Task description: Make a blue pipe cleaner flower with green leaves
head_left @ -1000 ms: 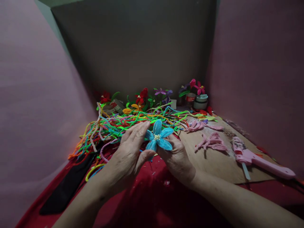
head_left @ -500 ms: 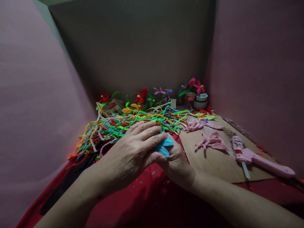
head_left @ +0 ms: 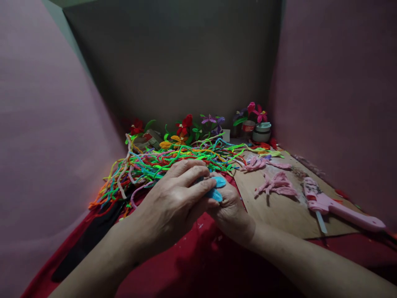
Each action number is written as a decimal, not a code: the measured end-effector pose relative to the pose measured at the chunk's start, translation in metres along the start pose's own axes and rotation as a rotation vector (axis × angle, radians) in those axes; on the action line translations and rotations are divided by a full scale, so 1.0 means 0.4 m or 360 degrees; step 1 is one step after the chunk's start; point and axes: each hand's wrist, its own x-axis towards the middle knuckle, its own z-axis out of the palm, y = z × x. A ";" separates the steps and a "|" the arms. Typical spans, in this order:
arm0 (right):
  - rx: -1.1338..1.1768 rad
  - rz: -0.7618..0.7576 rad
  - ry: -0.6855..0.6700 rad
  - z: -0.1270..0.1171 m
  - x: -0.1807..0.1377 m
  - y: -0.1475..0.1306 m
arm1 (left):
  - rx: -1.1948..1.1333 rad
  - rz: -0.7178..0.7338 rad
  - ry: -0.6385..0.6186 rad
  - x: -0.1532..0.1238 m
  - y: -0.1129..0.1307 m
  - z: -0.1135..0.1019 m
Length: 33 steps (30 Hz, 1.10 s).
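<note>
Between my hands are bright blue petals of fuzzy pipe cleaner (head_left: 215, 195), two tips showing past my left fingers. My left hand (head_left: 175, 192) lies over them from above, its fingers curled and the thumb pressed in from below. Behind and beneath it, my right hand (head_left: 229, 207) is closed around the same piece; most of its fingers are hidden by the left hand. Just beyond my fingers spreads a tangled heap of coloured pipe cleaners (head_left: 149, 161), mostly green, orange, pink and blue.
To the right, a tan board (head_left: 263, 215) bears pink pipe-cleaner petals (head_left: 277, 184) and a pink glue gun (head_left: 341, 211) with a glue stick. Finished flowers (head_left: 184, 124) and a lidded jar (head_left: 262, 131) stand at the back. A black flat object (head_left: 83, 244) lies left on red cloth.
My left hand has shifted slightly, its fingers curling more tightly over the blue petals. The petals have turned a little; my right hand stays nearly in place.
</note>
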 end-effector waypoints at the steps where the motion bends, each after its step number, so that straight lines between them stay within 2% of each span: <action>1: 0.0002 -0.0004 0.0003 -0.001 0.000 0.000 | 0.0005 -0.0016 -0.0037 0.001 -0.001 -0.001; 4: 0.0064 0.0021 0.0024 -0.004 0.003 -0.004 | 0.0010 -0.0072 -0.0069 -0.001 0.000 -0.010; 9: 0.0317 0.0204 0.0028 -0.002 0.014 -0.024 | -0.0028 -0.0269 0.0082 -0.018 -0.004 -0.017; 13: 0.0453 0.0413 0.0075 0.000 0.023 -0.046 | -0.0132 -0.0314 0.0003 -0.038 -0.023 -0.005; 17: 0.0499 0.0444 0.0064 -0.002 0.029 -0.059 | -0.0289 -0.0360 -0.0051 -0.045 -0.035 -0.006; 22: 0.0460 0.0409 0.0123 -0.001 0.033 -0.059 | -0.0320 -0.0638 0.0289 -0.041 -0.023 -0.007; 25: 0.0413 0.0408 0.0118 -0.005 0.037 -0.060 | -0.0378 -0.0725 0.0399 -0.045 -0.017 0.002; 27: 0.0393 0.0460 0.0128 -0.012 0.041 -0.060 | -0.0482 -0.0804 0.0546 -0.051 -0.022 0.009; 30: 0.0457 0.0634 0.0194 -0.024 0.052 -0.058 | -0.0761 -0.1126 0.0803 -0.055 -0.036 0.026; 31: 0.0516 0.0691 0.0234 -0.027 0.056 -0.056 | -0.0887 -0.1239 0.0782 -0.055 -0.039 0.035; 33: 0.0678 0.0793 0.0310 -0.029 0.061 -0.050 | -0.1159 -0.1348 0.0516 -0.050 -0.034 0.059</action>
